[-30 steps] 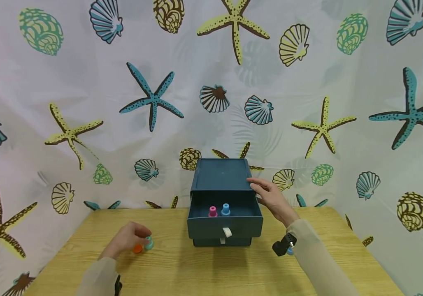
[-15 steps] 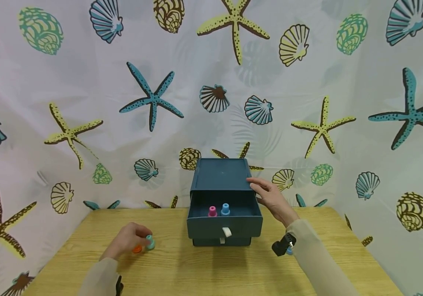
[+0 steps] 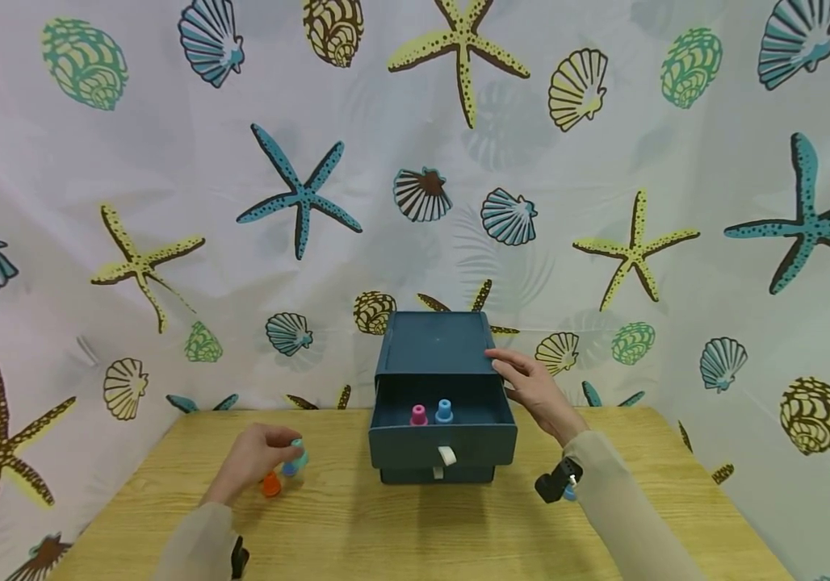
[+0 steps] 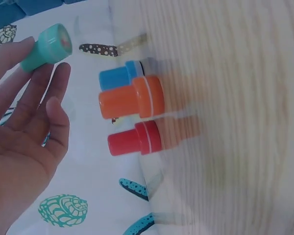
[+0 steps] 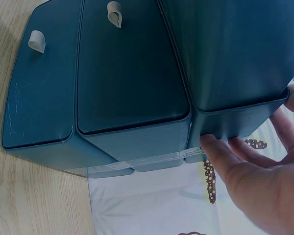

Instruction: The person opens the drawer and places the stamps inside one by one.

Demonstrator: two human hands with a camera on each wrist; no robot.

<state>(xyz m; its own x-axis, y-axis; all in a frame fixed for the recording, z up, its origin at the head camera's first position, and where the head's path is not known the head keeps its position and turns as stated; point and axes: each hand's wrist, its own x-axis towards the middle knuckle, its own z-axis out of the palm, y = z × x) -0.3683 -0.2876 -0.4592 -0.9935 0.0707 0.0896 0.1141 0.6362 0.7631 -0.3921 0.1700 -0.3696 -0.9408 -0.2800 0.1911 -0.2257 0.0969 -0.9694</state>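
Observation:
My left hand (image 3: 258, 456) pinches a turquoise toy stamp (image 4: 46, 46) between thumb and fingertips, raised over the table's left side. Close by stand an orange stamp (image 4: 130, 99), a blue stamp (image 4: 118, 76) and a red stamp (image 4: 134, 139); the head view does not show the red one. At the centre is a dark blue drawer cabinet (image 3: 438, 343) with its top drawer (image 3: 433, 448) pulled out. Inside that drawer stand a pink stamp (image 3: 418, 415) and a light blue stamp (image 3: 444, 411). My right hand (image 3: 531, 391) touches the cabinet's right side and top edge with extended fingers.
The cabinet stands on a wooden table (image 3: 342, 524), before a white cloth (image 3: 357, 274) printed with starfish and shells. White pull tabs (image 5: 37, 41) hang on the drawer fronts. A light blue object (image 3: 570, 493) lies partly hidden by the right wrist's black camera (image 3: 551, 486).
My left hand has lifted the turquoise stamp up from the table, uncovering more of the orange stamp and the blue one behind it. The right hand and the drawer stay in place.

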